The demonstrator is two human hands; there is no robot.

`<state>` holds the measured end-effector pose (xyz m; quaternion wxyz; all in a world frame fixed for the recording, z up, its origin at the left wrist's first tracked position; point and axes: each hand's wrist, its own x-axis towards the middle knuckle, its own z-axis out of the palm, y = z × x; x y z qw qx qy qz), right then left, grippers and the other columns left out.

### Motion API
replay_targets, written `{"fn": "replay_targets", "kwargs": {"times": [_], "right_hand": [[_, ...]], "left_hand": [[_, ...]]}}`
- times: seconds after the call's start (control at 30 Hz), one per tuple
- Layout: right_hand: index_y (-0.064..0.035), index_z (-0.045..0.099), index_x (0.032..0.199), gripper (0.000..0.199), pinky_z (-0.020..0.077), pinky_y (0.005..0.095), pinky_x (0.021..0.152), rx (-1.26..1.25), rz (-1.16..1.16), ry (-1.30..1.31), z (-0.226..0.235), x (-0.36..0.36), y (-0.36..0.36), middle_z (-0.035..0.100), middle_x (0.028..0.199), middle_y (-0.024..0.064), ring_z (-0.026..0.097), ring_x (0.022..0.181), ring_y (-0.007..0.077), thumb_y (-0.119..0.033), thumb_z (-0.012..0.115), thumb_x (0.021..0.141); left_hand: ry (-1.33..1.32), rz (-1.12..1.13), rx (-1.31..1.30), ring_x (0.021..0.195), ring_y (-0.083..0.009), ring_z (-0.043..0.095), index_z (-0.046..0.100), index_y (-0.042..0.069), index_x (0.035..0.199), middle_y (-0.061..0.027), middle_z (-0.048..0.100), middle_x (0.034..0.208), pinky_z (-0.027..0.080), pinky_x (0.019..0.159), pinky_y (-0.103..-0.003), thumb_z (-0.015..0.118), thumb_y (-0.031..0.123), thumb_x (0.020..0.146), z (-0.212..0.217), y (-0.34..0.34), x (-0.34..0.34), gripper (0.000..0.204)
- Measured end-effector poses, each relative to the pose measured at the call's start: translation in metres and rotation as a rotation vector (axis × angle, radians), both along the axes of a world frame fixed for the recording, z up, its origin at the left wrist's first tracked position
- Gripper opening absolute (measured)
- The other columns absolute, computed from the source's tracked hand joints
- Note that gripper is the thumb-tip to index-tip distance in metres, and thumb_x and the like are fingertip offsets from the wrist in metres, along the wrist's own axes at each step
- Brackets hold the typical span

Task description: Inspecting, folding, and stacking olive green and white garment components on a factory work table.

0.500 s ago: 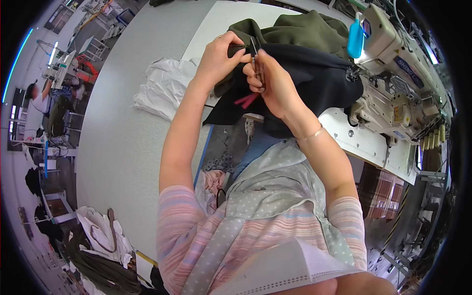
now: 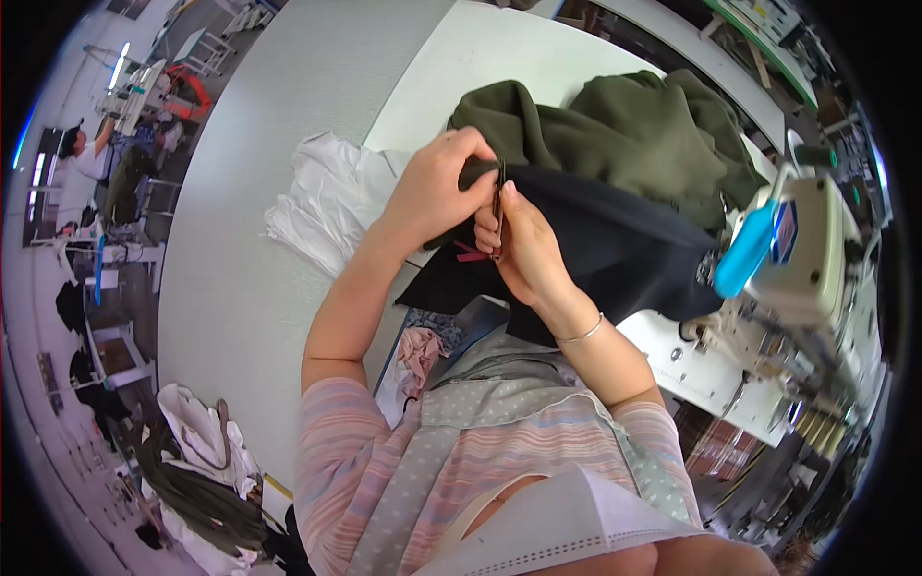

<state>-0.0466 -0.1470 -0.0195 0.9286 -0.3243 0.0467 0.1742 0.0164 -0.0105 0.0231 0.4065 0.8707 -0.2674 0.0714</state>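
My left hand (image 2: 437, 187) is closed, pinching an edge of the dark olive-green fabric (image 2: 639, 130) between thumb and fingers. Close against it, my right hand (image 2: 526, 240) grips small metal thread snips (image 2: 500, 192), their blades pointing away from me at the pinched edge. A pink-red ribbon (image 2: 471, 256) hangs below the right fingers; what it is tied to is hidden. Black fabric (image 2: 615, 226) spreads under and to the right of my hands, reaching the sewing machine. Beyond it the olive-green fabric lies bunched on the white tabletop (image 2: 442, 72).
On the right stands a sewing machine (image 2: 812, 245) with a bright blue attachment (image 2: 747, 250). Crumpled white material (image 2: 322, 206) lies left of my hands on the grey table (image 2: 226, 317). Clothes (image 2: 206, 480) are heaped at lower left. Another person (image 2: 86, 154) works far left.
The whole view has tilted, so hands, fabric and machine sit lower in the picture. The snips' blades have come closer to the fabric edge in my left fingers. Both grips stay.
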Motion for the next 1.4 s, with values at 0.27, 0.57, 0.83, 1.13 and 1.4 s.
{"fn": "replay_targets", "kwargs": {"times": [0.27, 0.57, 0.83, 1.13, 1.4], "right_hand": [[-0.0100, 0.047, 0.088, 0.032, 0.0229, 0.0226, 0.049, -0.032, 0.003, 0.082, 0.027, 0.000, -0.002, 0.030, 0.066, -0.0068, 0.025, 0.054, 0.0050, -0.035, 0.040, 0.107], [-0.0009, 0.047, 0.122, 0.048, 0.0355, 0.0216, 0.054, -0.889, -0.272, -0.318, 0.049, -0.005, -0.022, 0.042, 0.067, -0.0037, 0.040, 0.058, 0.0061, -0.005, 0.074, 0.083], [0.0013, 0.063, 0.103, 0.028, 0.0411, 0.0250, 0.057, -0.939, -0.142, -0.383, 0.043, 0.060, 0.025, 0.052, 0.066, -0.0033, 0.045, 0.061, 0.0067, -0.013, 0.076, 0.083], [-0.0039, 0.060, 0.107, 0.024, 0.0511, 0.0275, 0.072, -0.537, -0.498, -0.445, 0.177, 0.176, 0.047, 0.064, 0.087, 0.0032, 0.060, 0.076, 0.0141, -0.022, 0.068, 0.092], [-0.0042, 0.062, 0.098, 0.018, 0.0416, 0.0210, 0.069, -0.843, -0.227, -0.750, 0.220, 0.183, 0.178, 0.057, 0.083, -0.0035, 0.050, 0.076, 0.0052, 0.001, 0.064, 0.081]], "left_hand": [[0.305, 0.105, -0.048, 0.081, -0.0185, 0.066, 0.062, -0.001, 0.091, -0.0088, 0.068, 0.086, 0.052, 0.078, -0.030, 0.066, 0.004, 0.082, 0.025, -0.008, -0.008, 0.012], [0.356, 0.373, -0.752, 0.103, -0.0153, 0.063, 0.057, 0.000, 0.098, -0.0124, 0.069, 0.104, 0.048, 0.094, -0.030, 0.056, -0.003, 0.093, 0.024, 0.011, -0.030, 0.006], [0.266, 0.547, -0.837, 0.115, -0.0189, 0.057, 0.052, 0.002, 0.122, -0.0125, 0.058, 0.129, 0.046, 0.098, -0.034, 0.060, 0.000, 0.090, 0.012, 0.055, -0.073, 0.033], [0.278, 1.142, 0.300, 0.123, -0.0323, 0.050, 0.049, 0.002, 0.133, -0.0198, 0.053, 0.133, 0.044, 0.100, -0.042, 0.079, 0.024, 0.077, -0.073, 0.267, -0.066, 0.067], [0.218, 0.854, 0.133, 0.110, -0.0365, 0.055, 0.064, 0.001, 0.103, -0.0179, 0.061, 0.116, 0.044, 0.097, -0.045, 0.072, 0.009, 0.074, -0.071, 0.292, -0.074, 0.031]]}}
